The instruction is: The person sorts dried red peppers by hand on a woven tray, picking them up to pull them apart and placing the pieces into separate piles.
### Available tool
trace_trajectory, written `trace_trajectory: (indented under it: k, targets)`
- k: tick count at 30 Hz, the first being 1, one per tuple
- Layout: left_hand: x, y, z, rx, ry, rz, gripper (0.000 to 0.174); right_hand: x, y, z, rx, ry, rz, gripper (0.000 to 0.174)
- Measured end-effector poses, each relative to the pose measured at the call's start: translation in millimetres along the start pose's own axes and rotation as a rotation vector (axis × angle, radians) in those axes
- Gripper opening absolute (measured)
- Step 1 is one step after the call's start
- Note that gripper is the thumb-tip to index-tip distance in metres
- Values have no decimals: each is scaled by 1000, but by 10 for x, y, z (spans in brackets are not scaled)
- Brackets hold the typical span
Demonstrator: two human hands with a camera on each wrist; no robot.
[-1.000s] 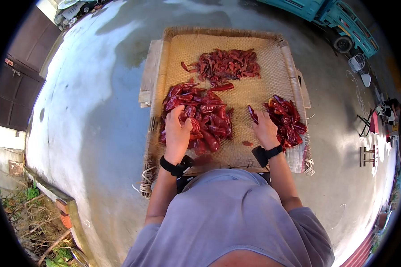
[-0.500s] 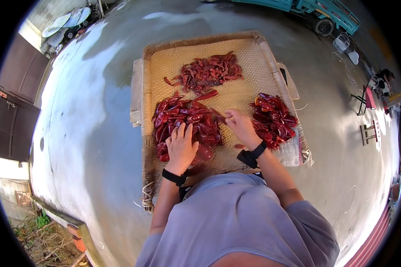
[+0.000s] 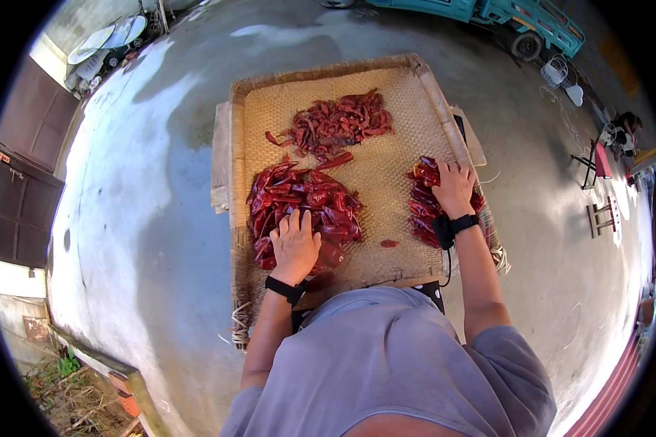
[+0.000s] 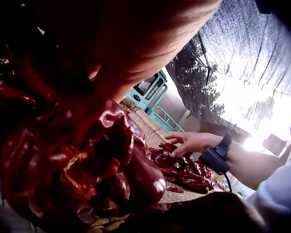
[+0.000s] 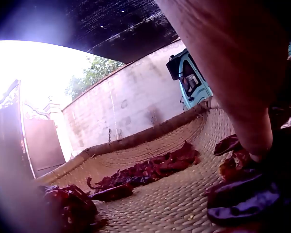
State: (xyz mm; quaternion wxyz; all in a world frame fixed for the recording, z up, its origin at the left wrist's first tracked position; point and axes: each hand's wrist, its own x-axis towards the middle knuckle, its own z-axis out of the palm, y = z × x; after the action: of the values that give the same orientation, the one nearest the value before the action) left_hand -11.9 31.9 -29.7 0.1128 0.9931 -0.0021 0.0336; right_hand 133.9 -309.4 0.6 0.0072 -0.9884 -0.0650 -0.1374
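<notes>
A grey concrete ground (image 3: 146, 189) spreads all round, with a teal truck (image 3: 517, 14) parked at its far edge. On the ground lies a big woven tray (image 3: 386, 156), its raised rim running along the left, far and right sides. Three heaps of dried red chillies sit on it, apart from each other. The middle heap (image 3: 306, 197) is the biggest and lies on the left half of the tray. The far heap (image 3: 335, 120) lies beyond it, near the back rim. The right heap (image 3: 419, 211) lies close to the right rim.

The left hand (image 3: 295, 244) lies flat on the near edge of the middle heap, fingers straight and together, pressing on the chillies and clasping none that can be seen. The right hand (image 3: 453, 188) rests on top of the right heap with fingers spread and loose, gripping nothing. A single loose chilli (image 3: 389, 243) lies on the bare weave between the two hands
</notes>
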Motion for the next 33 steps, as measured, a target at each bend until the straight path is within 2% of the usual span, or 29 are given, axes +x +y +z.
trace_trajectory:
  k: [1, 4, 10, 11, 14, 15, 18, 20, 22, 23, 25, 26, 27, 28, 29, 33]
  targets:
    - [3, -3, 6, 3, 6, 3, 58, 8, 41, 12, 25, -68, -13, 54]
    - [-3, -15, 28, -6, 20, 2, 57, 26, 34, -64, 84, -101, -68, 43]
    - [-25, -39, 46, -18, -6, -7, 58, 19, -12, 114, 133, 6, -137, 27]
    - [-27, -42, 43, -32, -24, -16, 58, 28, -11, 92, 98, -49, -127, 32]
    - [-20, -47, -24, -99, -40, -44, 58, 41, -146, -55, 120, 96, -58, 41]
    - [-22, -65, -42, -138, -27, -48, 58, 21, -236, -191, 158, 132, -95, 46]
    - [-26, -15, -130, -204, 119, -12, 58, -114, -570, -447, 474, 35, -146, 40]
    - [-10, 81, -271, -284, 209, 45, 58, -295, -858, -369, 921, -133, -88, 32]
    - [40, 244, -476, -418, 255, 118, 57, -488, -1077, -72, 1253, -297, -126, 33]
    - [75, 306, -561, -655, 151, 106, 52, -546, -1219, -96, 1319, -333, -131, 33]
    - [68, 323, -418, -905, 19, 28, 53, -630, -1472, -169, 1453, -406, -146, 33]
    - [68, 318, -328, -1026, -47, -11, 54, -658, -1520, -183, 1420, -430, -133, 31]
    - [68, 332, -283, -948, 72, 62, 52, -680, -1554, -194, 1386, -453, -121, 30]
    - [52, 316, -264, -940, 44, 29, 51, -698, -1585, -199, 1352, -476, -108, 29]
    - [37, 292, -258, -933, 15, -4, 50, -740, -1613, -23, 1354, -379, -139, 24]
    - [34, 213, -462, -784, 14, -84, 48, -648, -1540, -196, 1255, -522, -19, 26]
